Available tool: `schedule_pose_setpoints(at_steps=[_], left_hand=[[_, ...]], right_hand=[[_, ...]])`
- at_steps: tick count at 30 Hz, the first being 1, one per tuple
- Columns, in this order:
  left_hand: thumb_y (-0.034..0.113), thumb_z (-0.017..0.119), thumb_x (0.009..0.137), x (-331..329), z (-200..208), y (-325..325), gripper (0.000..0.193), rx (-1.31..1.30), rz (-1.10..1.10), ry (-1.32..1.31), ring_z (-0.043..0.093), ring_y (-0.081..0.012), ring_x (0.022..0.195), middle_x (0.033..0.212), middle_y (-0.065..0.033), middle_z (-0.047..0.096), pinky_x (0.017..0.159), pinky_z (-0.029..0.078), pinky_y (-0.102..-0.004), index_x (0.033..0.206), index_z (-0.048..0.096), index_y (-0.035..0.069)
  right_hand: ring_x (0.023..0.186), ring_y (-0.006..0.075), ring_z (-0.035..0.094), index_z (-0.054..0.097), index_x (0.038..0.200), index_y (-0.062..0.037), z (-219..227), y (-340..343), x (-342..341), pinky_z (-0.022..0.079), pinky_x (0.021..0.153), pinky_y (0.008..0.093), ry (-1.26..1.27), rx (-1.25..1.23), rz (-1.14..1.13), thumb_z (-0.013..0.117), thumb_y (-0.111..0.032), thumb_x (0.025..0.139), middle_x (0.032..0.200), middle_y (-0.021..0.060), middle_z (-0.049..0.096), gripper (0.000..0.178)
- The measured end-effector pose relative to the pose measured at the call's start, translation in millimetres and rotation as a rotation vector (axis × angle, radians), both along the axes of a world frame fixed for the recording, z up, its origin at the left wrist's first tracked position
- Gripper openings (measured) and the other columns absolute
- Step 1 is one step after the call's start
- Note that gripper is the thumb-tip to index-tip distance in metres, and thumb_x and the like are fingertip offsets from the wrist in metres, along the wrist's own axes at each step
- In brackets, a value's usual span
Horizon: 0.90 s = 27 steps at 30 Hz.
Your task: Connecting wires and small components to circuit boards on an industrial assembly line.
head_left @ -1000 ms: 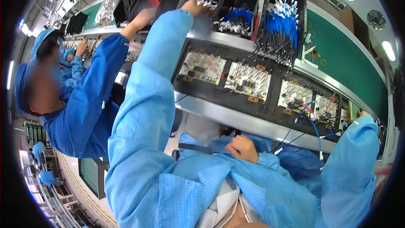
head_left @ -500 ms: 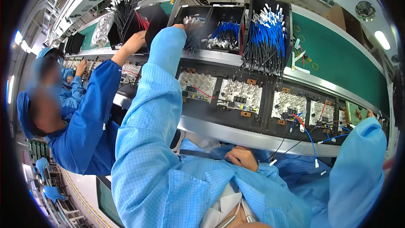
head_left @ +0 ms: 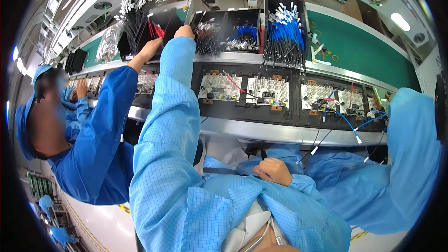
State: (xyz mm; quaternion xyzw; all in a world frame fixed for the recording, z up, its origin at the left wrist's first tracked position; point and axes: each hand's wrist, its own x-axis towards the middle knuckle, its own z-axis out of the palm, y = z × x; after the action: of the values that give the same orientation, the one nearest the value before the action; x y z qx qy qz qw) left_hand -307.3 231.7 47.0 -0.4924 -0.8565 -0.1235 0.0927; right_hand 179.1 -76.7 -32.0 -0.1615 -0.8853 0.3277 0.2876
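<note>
My left arm stretches far forward, and my left hand (head_left: 184, 31) is at the left wall of a black bin (head_left: 200, 17) of dark wires with brownish and white ends. Its fingers are mostly hidden, so their grip is unclear. Low in front of my body, my right hand (head_left: 274, 171) has its fingers curled; whatever they may hold is hidden. Between my arms and the bins lie circuit boards (head_left: 217, 87) with small digit displays, set in black trays (head_left: 233, 109). A red wire (head_left: 234, 82) rises from the nearest board.
Left, a co-worker in dark blue (head_left: 100, 144) reaches toward a bin with red wires (head_left: 156, 29). Blue wires (head_left: 285, 32) fill a bin right of centre. A light-blue sleeve (head_left: 410, 135) of another person covers the right end, beside hanging blue and black wires (head_left: 347, 122).
The view has tilted and shifted. My left hand has moved slightly left at the bin. The boards appear further right relative to the bins. My right hand stays low at my front.
</note>
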Motion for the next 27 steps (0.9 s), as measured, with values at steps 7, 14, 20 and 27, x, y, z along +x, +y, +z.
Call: schedule_pose_setpoints(at_steps=[7, 14, 20, 27], left_hand=[[0.026, 0.077, 0.07, -4, -11, 4, 0.023, 0.32, -0.157, -0.232, 0.068, -0.0303, 0.083, 0.085, -0.0124, 0.07, 0.079, 0.052, -0.039, 0.088, 0.074, 0.011], [0.019, 0.072, 0.078, 18, 70, -29, 0.02, 0.849, -0.55, -0.336, 0.064, -0.0153, 0.072, 0.08, -0.0083, 0.07, 0.067, 0.049, -0.0292, 0.087, 0.071, 0.001], [0.012, 0.064, 0.089, 194, 155, -173, 0.01, 0.614, -0.941, -0.925, 0.05, -0.0035, 0.062, 0.076, 0.003, 0.061, 0.056, 0.037, -0.018, 0.082, 0.064, 0.004], [0.0, 0.069, 0.074, 268, 98, -274, 0.012, 0.419, -1.116, -0.647, 0.061, -0.0264, 0.066, 0.076, -0.0103, 0.061, 0.056, 0.048, -0.0302, 0.084, 0.069, 0.005]], right_hand=[[0.066, 0.0229, 0.057, 0.067, 0.081, -0.0097, 1, -11, 6, 0.045, 0.061, 0.0336, -0.002, -0.063, -0.005, 0.065, -0.019, 0.083, 0.071, 0.0058, 0.058, 0.01], [0.062, 0.0246, 0.055, 0.069, 0.082, -0.0052, 52, 20, -11, 0.043, 0.058, 0.034, 0.343, -0.175, 0.135, 0.059, -0.013, 0.085, 0.072, 0.0072, 0.06, 0.013], [0.074, 0.0205, 0.054, 0.057, 0.105, 0.0013, 98, 47, -28, 0.045, 0.066, 0.0321, 0.764, -0.057, -0.058, 0.052, -0.013, 0.091, 0.087, 0.0131, 0.056, 0.021], [0.079, 0.0155, 0.043, 0.047, 0.132, 0.0044, 106, 75, -41, 0.036, 0.071, 0.027, 0.469, -0.088, -0.185, 0.057, -0.034, 0.093, 0.086, 0.0045, 0.044, 0.056]])
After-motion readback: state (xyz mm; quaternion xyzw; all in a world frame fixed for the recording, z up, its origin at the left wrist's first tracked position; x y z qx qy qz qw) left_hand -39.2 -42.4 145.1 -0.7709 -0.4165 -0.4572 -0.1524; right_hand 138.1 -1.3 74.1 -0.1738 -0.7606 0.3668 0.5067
